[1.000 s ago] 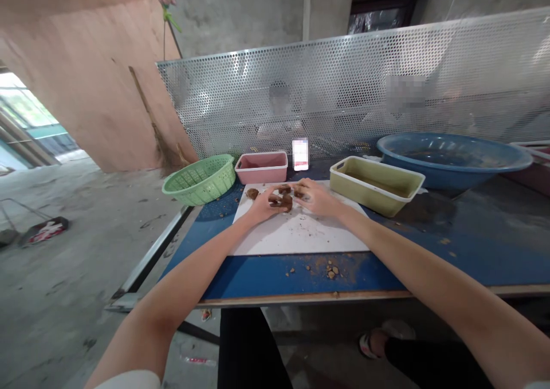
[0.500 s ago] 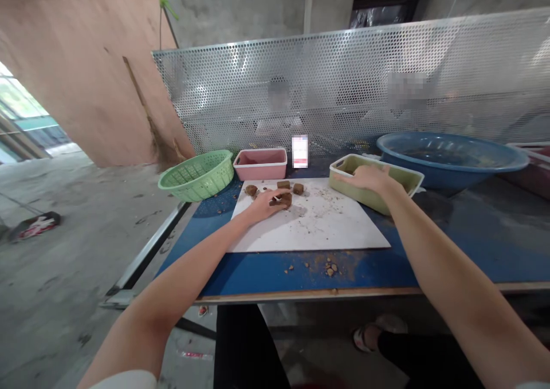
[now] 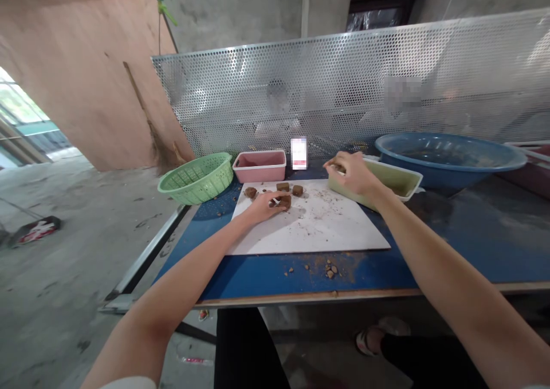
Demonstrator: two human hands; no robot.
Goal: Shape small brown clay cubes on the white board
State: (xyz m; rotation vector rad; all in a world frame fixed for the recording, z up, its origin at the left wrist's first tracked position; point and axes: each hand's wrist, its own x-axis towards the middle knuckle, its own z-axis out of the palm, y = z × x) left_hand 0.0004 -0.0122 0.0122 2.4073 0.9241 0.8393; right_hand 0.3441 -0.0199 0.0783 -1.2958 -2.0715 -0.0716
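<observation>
On the white board, my left hand is closed around a brown, earthy-looking lump. Two short brown blocks lie just behind it, and a rougher brown clod sits to its left. My right hand is raised over the left end of the olive-green bin, its thumb and fingers pinched together. A small object seems to be between those fingertips, but I cannot make out what it is.
A pink bin and a green basket stand at the back left. Farther right is a wide blue basin. A phone-like bright screen leans against the perforated metal panel. Crumbs lie near the table's front edge.
My right hand has lifted out of the olive-green bin and moved left, its fingers now pinched. My left hand stays on the brown lump.
</observation>
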